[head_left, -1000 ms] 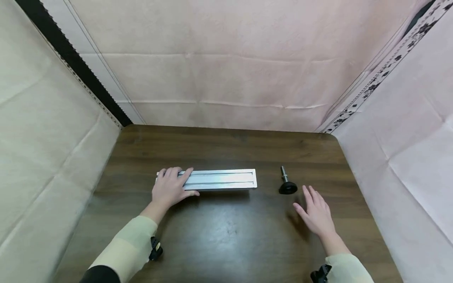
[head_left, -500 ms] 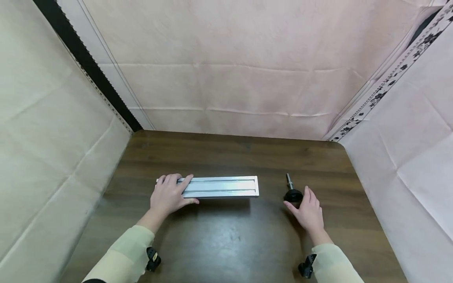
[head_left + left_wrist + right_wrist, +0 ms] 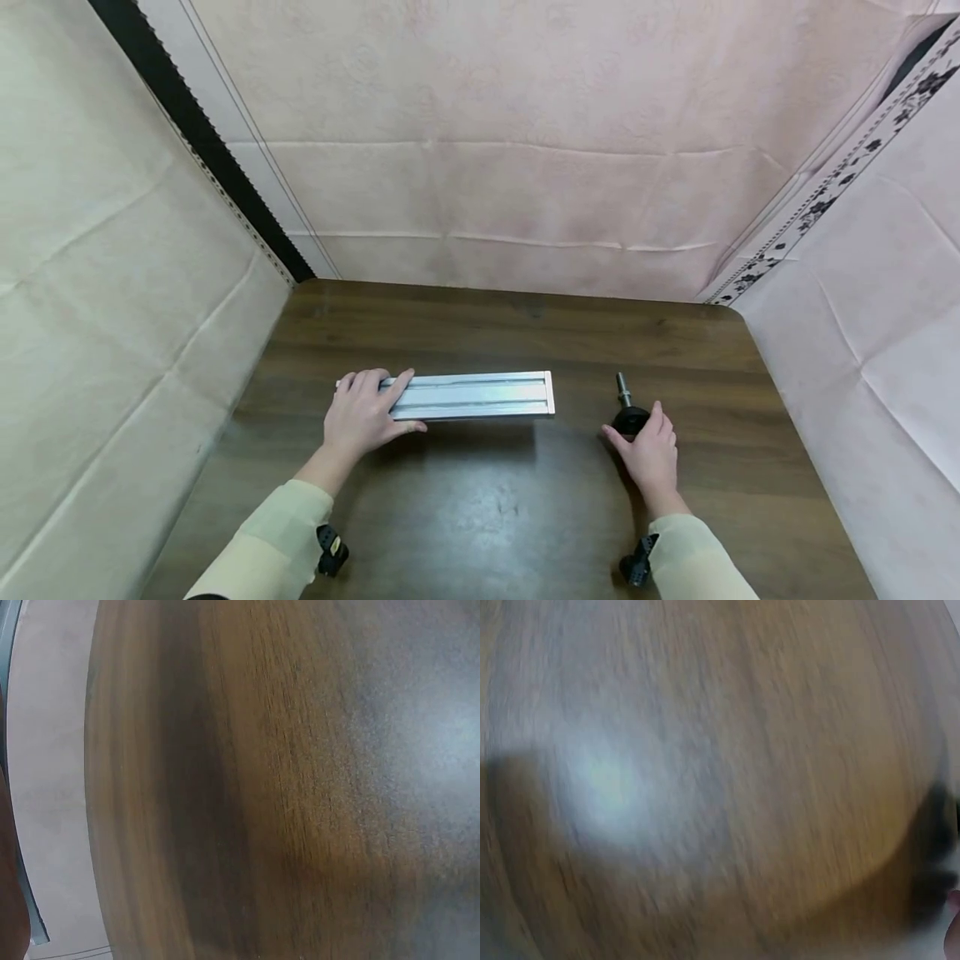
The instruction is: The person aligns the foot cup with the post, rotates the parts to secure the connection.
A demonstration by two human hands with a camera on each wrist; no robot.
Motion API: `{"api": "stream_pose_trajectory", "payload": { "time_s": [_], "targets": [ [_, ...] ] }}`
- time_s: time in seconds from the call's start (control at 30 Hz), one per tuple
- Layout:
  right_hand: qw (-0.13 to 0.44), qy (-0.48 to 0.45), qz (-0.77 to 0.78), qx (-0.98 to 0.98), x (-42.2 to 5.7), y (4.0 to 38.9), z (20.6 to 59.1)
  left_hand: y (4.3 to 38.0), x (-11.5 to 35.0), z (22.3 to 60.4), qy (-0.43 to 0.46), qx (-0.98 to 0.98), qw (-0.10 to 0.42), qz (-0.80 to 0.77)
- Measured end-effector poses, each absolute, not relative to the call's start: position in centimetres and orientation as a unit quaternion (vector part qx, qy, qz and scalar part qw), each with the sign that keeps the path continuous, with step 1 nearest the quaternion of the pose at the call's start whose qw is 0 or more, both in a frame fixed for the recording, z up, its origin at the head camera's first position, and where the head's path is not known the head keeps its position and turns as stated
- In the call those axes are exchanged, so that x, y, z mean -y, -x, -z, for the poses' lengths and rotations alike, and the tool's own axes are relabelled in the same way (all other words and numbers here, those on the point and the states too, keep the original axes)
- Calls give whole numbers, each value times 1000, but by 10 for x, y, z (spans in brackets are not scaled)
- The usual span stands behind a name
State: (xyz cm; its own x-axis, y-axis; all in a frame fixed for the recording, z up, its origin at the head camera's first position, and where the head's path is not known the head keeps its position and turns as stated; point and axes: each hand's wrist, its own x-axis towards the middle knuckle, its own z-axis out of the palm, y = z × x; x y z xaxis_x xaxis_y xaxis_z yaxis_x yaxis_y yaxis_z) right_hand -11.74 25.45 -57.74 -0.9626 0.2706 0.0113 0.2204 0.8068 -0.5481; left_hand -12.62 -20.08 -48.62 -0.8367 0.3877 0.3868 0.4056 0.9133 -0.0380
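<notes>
A silver grooved aluminium profile (image 3: 476, 396) lies crosswise over the brown table, its shadow falling just in front of it. My left hand (image 3: 362, 414) grips its left end, fingers over the far edge and thumb along the near one. In the left wrist view, only a thin strip of the profile (image 3: 30, 904) shows at the left border. Farther right, my right hand (image 3: 649, 450) holds the black round base of a levelling foot (image 3: 628, 417) between thumb and fingers. Its threaded metal stud points up and away. In the right wrist view, the fingers barely enter at the lower right edge.
The wood-grain table (image 3: 480, 517) has rounded far corners. Pale cloth hangs behind it (image 3: 510, 183) and on both sides, with a black strip (image 3: 210, 150) at the left corner. A black camera mount sits on each wrist.
My right hand has moved left onto the levelling foot and closed its thumb and fingers around the base. My left hand keeps its grip on the profile. The head view has shifted slightly.
</notes>
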Motion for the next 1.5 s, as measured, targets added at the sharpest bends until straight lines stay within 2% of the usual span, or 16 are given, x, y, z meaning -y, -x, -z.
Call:
{"api": "stream_pose_trajectory", "payload": {
  "time_s": [0.3,0.6,0.87,1.2,1.5],
  "targets": [
    [54,173,-334,925,-245,115,582,128,199,488,208,958,197,24],
    [88,226,-376,894,-238,110,591,126,196,485,201,960,192,24],
    [133,236,-372,888,-233,111,595,124,198,482,202,960,195,21],
    [109,250,-371,888,-230,114,592,122,202,480,199,960,195,19],
    [142,261,-357,885,-230,117,598,121,199,476,205,962,178,-1]
  ]
}}
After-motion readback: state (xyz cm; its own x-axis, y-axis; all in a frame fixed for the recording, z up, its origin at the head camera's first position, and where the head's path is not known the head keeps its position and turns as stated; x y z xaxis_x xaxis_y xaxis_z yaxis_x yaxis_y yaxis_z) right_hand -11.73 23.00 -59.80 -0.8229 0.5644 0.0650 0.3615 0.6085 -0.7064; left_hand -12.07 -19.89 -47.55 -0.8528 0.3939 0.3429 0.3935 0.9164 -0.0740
